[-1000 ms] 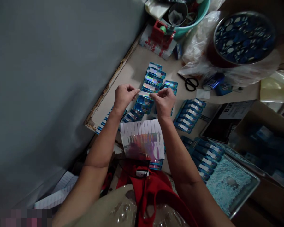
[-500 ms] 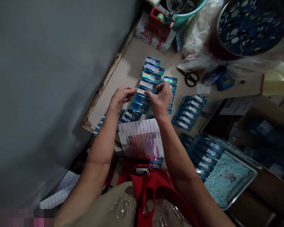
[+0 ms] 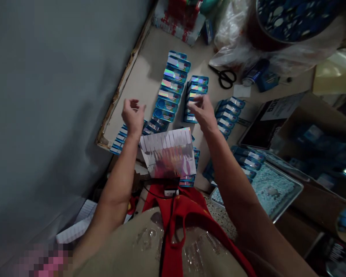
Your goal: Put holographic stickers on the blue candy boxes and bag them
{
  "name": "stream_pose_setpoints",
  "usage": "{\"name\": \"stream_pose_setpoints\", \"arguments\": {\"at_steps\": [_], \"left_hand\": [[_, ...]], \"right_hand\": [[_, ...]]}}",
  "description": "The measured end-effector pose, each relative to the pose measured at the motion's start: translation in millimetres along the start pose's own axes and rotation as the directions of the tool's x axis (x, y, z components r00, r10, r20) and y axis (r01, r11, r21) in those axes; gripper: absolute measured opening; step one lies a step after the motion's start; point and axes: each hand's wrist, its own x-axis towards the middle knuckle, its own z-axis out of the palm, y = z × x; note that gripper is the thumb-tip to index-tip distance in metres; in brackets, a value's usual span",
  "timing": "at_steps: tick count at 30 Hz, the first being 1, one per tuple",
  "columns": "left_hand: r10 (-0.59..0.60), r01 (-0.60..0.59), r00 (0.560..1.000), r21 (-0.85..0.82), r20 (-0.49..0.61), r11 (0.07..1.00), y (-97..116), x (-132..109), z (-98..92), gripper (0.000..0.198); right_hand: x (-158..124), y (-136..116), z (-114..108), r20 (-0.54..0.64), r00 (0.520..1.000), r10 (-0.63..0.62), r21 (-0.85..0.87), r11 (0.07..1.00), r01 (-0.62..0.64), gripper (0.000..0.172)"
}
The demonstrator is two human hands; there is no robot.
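A slanting column of small blue cases point(image 3: 168, 84) lies on the table, most bearing a shiny label strip; the two nearest me show a round blue emblem and no strip. My left hand point(image 3: 133, 117) hovers left of this column, fingers loosely curled and apart, nothing visible in it. To the right, my right hand point(image 3: 202, 111) is over a second column of blue cases point(image 3: 190, 115), its thumb and fingers apart and seemingly empty. A sheet of silvery label strips point(image 3: 170, 150) lies in front of me between my forearms.
More blue cases point(image 3: 229, 115) stand in rows to the right, beside an open carton point(image 3: 256, 119). Black scissors point(image 3: 226, 79), a can point(image 3: 252, 75) and a large tub of blue pieces point(image 3: 294, 19) are farther back. A tray of pale blue bits point(image 3: 276, 192) is at lower right.
My hands have moved apart from the near end of the column, left hand leftward, right hand rightward. The case they were at now carries a label strip. The view has shifted.
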Motion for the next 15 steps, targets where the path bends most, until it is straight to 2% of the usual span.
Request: {"name": "stream_pose_setpoints", "arguments": {"at_steps": [1,3,5,8,11,15], "left_hand": [[0.026,-0.025,0.997,0.021,-0.073,0.999,-5.7,-18.8,-14.1,0.03],[0.05,-0.039,0.987,0.077,-0.153,0.996,-21.3,-64.5,-39.5,0.025],[-0.021,0.037,0.989,0.105,-0.147,0.994,-40.5,-113.5,-55.3,0.024],[-0.211,0.218,0.974,0.102,-0.078,0.971,-67.1,-170.2,-55.5,0.031],[-0.311,0.313,0.949,0.043,-0.052,0.949,-80.4,-191.7,-39.3,0.045],[-0.371,0.37,0.925,-0.026,-0.08,0.929,-78.1,-189.2,-26.3,0.055]], "right_hand": [[-20.0,8.6,-11.3,-0.017,0.996,0.083,-0.033,0.996,-0.084,0.03],[-66.5,23.3,-28.1,-0.024,0.975,0.22,-0.129,0.967,-0.221,0.034],[-112.9,32.9,-33.2,0.027,0.944,0.33,-0.212,0.924,-0.317,0.035],[-160.8,38.3,-20.5,0.042,0.922,0.384,-0.249,0.898,-0.362,0.036],[-174.6,38.2,-0.2,-0.02,0.933,0.36,-0.151,0.921,-0.359,0.04],[-170.3,38.8,12.2,-0.112,0.928,0.357,0.0,0.933,-0.359,0.045]]}}
